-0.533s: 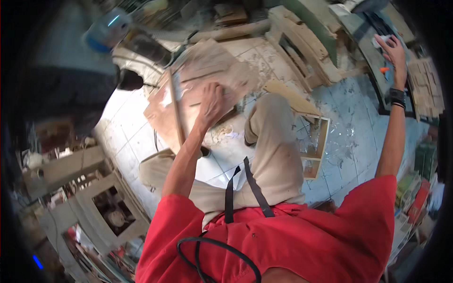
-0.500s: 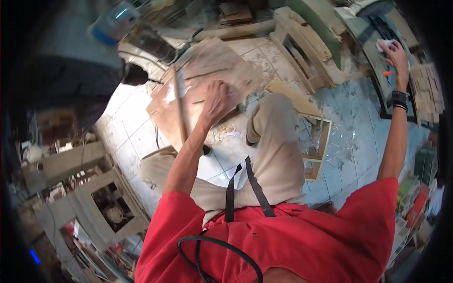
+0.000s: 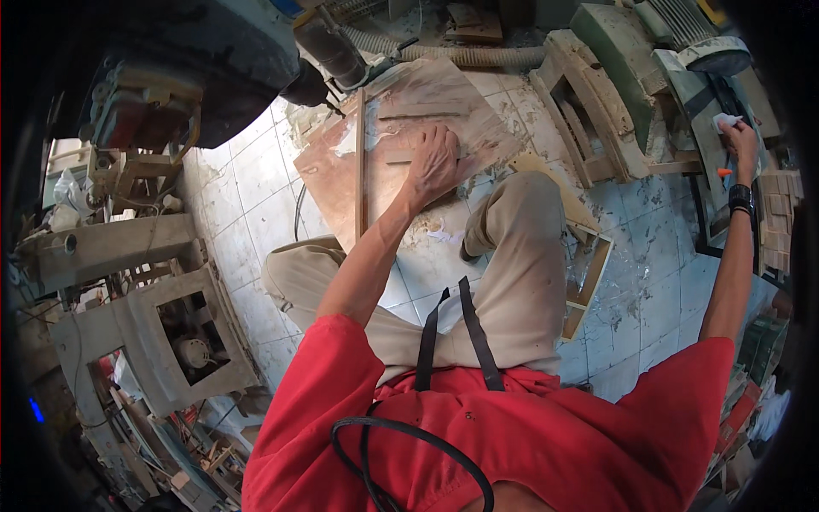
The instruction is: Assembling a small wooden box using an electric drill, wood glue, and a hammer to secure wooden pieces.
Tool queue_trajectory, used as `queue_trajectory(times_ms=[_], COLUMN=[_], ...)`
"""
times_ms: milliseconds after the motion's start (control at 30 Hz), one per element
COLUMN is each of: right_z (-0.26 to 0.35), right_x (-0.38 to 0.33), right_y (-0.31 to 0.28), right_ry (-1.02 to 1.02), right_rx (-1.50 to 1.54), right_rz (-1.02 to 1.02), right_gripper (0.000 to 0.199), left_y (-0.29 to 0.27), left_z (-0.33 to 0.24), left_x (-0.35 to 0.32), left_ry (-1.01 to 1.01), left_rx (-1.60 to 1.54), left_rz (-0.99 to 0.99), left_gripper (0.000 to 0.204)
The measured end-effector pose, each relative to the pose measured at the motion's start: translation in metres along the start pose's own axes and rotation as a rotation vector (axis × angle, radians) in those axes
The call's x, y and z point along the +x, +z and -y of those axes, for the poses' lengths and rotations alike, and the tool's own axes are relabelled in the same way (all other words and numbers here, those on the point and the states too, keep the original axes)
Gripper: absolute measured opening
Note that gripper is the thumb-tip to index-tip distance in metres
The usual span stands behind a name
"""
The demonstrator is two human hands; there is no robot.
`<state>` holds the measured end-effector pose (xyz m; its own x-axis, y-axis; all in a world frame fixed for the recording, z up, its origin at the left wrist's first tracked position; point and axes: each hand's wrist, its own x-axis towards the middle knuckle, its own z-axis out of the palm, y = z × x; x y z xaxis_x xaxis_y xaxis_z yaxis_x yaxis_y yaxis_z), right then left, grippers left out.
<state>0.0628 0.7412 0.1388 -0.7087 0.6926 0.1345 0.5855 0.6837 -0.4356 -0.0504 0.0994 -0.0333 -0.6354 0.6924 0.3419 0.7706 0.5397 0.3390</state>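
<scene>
My left hand (image 3: 435, 160) lies over a reddish-brown plywood board (image 3: 495, 128) in front of me. Its fingers curl, pressed together, around a short wooden strip (image 3: 398, 157) that sticks out on both sides. A longer strip (image 3: 422, 110) lies just beyond, and a long narrow batten (image 3: 360, 171) crosses the board's left part. Far to the right, my right hand (image 3: 742, 145) pinches a crumpled white wad (image 3: 727, 121), paper or cloth, over a dark-edged machine table (image 3: 695, 98). Close below that hand is a small orange-tipped item (image 3: 724, 171).
A small open wooden frame (image 3: 589, 282) rests on the tiled floor (image 3: 247, 188) by my right knee. Dusty wooden stands (image 3: 580, 111) and a ribbed hose (image 3: 444, 56) lie beyond the board. Stacked wood blocks (image 3: 781, 205) stand at far right, and a machine frame (image 3: 192, 337) at left.
The whole view has shifted, so most things sit farther right. My right hand's fingers have drawn in around the white wad. My left hand stays at the short strip.
</scene>
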Motion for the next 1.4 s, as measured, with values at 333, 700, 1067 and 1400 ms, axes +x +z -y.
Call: queue_trajectory(times_ms=[333,700,1067,1400], right_z=[-0.021,-0.042,-0.032,0.121], right_x=[0.015,0.029,0.022,-0.140], right_y=[-0.007,0.000,0.003,-0.011], right_ry=[0.008,-0.066,-0.065,-0.311], right_rx=[-0.007,-0.110,-0.064,0.215], right_rz=[0.066,-0.026,-0.029,-0.807], right_gripper=[0.036,0.044,0.056,0.036], left_y=[0.010,0.012,0.015,-0.026], left_z=[-0.002,-0.008,-0.004,-0.001], left_x=[0.006,0.009,0.008,-0.024], left_ry=[-0.026,-0.066,-0.077,-0.039], left_rx=[0.200,0.227,0.212,0.127], left_rz=[0.014,-0.031,-0.087,-0.117], left_gripper=[0.043,0.041,0.037,0.055])
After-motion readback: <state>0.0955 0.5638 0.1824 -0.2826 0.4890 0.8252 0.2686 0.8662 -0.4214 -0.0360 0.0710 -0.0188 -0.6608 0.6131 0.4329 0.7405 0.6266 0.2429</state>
